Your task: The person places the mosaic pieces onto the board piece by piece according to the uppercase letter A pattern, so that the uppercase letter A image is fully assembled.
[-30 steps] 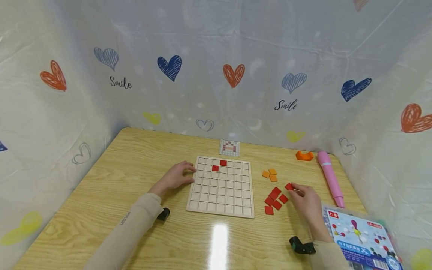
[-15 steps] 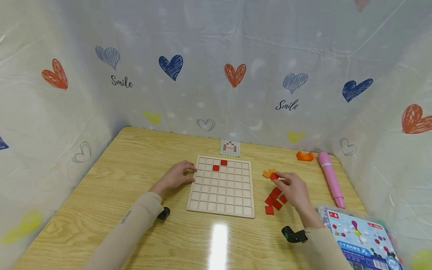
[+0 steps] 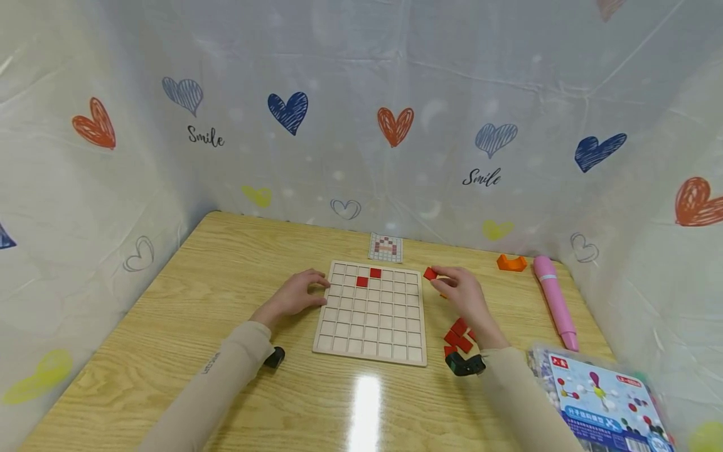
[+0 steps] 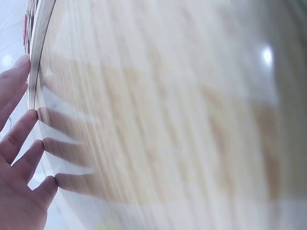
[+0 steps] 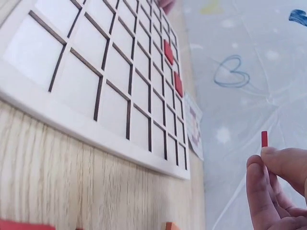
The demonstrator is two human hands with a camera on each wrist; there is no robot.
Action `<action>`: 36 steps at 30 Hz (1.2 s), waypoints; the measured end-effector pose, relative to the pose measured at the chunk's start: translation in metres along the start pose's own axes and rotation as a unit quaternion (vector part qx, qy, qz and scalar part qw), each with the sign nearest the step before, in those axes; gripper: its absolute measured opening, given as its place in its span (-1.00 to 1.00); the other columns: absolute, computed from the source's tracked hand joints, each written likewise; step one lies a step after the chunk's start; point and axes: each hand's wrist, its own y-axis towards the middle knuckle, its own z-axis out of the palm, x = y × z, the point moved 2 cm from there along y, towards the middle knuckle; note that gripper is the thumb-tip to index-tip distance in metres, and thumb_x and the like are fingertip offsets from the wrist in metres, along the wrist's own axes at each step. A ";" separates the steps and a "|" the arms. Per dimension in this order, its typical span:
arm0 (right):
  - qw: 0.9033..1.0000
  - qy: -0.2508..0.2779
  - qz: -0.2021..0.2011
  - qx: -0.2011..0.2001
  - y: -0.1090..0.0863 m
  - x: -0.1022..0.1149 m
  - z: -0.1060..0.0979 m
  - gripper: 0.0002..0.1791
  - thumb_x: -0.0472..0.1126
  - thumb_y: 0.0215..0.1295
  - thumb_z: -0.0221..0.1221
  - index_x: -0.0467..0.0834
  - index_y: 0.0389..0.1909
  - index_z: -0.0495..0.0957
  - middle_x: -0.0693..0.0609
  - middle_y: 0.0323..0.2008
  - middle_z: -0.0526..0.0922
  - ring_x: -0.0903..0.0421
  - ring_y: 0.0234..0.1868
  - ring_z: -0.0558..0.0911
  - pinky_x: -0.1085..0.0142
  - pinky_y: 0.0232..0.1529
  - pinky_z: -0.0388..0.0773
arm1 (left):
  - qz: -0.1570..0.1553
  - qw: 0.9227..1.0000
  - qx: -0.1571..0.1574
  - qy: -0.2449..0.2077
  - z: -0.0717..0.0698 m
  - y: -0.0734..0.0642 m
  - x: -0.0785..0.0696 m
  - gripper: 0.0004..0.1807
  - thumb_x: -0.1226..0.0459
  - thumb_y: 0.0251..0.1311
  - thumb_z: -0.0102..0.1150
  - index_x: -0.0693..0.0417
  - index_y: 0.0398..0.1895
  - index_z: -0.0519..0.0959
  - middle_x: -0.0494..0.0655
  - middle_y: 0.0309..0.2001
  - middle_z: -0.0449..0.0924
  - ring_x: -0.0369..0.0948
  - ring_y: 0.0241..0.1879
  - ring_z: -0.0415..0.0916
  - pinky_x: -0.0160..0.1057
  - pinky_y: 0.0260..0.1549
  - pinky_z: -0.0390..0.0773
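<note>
A pale wooden grid board lies on the table. Two red square tiles sit in its upper cells, touching corner to corner: one tile in the top row, the other tile lower left of it. My left hand rests at the board's left edge; in the left wrist view its fingertips are down by the table. Just off the board's upper right corner, my right hand pinches another red square tile between thumb and fingers, raised in the right wrist view.
Several loose red tiles lie right of the board, partly behind the right wrist. Orange tiles are mostly hidden under that hand. A pattern card, an orange cradle, a pink stick and a boxed set stand around.
My right hand has carried the red tile leftward and away from me, from beside the red pile, past the orange tiles, to near the board's corner. The left hand has stayed in place.
</note>
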 end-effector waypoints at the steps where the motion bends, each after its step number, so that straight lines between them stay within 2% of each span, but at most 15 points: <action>1: 1.000 0.002 0.002 0.000 0.002 0.000 0.003 -0.56 -0.21 0.38 0.19 -0.20 0.25 0.51 -0.24 0.16 0.44 -0.14 0.12 0.58 0.10 0.00 0.62 | 0.000 1.000 0.000 0.000 0.000 0.000 0.000 -0.64 0.26 0.20 0.34 0.16 0.06 0.61 0.19 0.30 0.37 0.16 0.36 0.21 0.11 0.36 0.19; 7: 1.000 -0.002 0.007 0.004 0.016 0.001 0.020 -0.58 -0.26 0.36 0.20 -0.23 0.22 0.53 -0.26 0.18 0.44 -0.17 0.10 0.58 0.06 0.02 0.60 | -0.004 1.000 0.000 -0.001 0.001 0.001 0.000 -0.63 0.27 0.19 0.34 0.16 0.06 0.61 0.18 0.30 0.37 0.16 0.36 0.22 0.10 0.36 0.20; 13: 0.998 0.011 0.036 0.046 0.029 -0.006 0.036 -0.59 -0.22 0.38 0.17 -0.16 0.23 0.53 -0.17 0.24 0.46 -0.12 0.12 0.55 0.10 0.00 0.59 | -0.005 1.000 0.000 0.000 -0.001 -0.001 -0.001 -0.63 0.26 0.20 0.34 0.16 0.07 0.61 0.18 0.30 0.37 0.16 0.36 0.21 0.11 0.35 0.20; 19: 0.995 -0.020 0.049 0.081 0.039 -0.011 0.051 -0.60 -0.18 0.35 0.22 -0.11 0.20 0.57 -0.14 0.11 0.58 -0.04 -0.01 0.59 0.16 -0.08 0.58 | -0.007 1.000 0.003 -0.008 -0.001 -0.001 -0.001 -0.64 0.27 0.20 0.33 0.16 0.07 0.61 0.19 0.31 0.37 0.17 0.36 0.20 0.13 0.36 0.18; 28: 0.993 -0.067 0.014 0.100 0.048 -0.008 0.070 -0.63 -0.20 0.31 0.27 -0.10 0.13 0.63 -0.11 0.12 0.57 -0.04 0.02 0.59 0.07 0.08 0.55 | -0.014 1.000 0.004 -0.005 0.000 0.000 -0.001 -0.62 0.27 0.20 0.33 0.17 0.08 0.60 0.18 0.32 0.36 0.16 0.38 0.18 0.11 0.37 0.17; 36: 0.988 -0.109 -0.036 0.108 0.052 -0.003 0.077 -0.67 -0.25 0.29 0.27 -0.14 0.08 0.65 -0.13 0.02 0.59 -0.07 0.03 0.56 0.06 0.08 0.54 | -0.007 1.000 0.005 0.000 0.000 0.001 -0.002 -0.63 0.26 0.21 0.32 0.17 0.08 0.60 0.20 0.32 0.35 0.17 0.37 0.19 0.13 0.36 0.19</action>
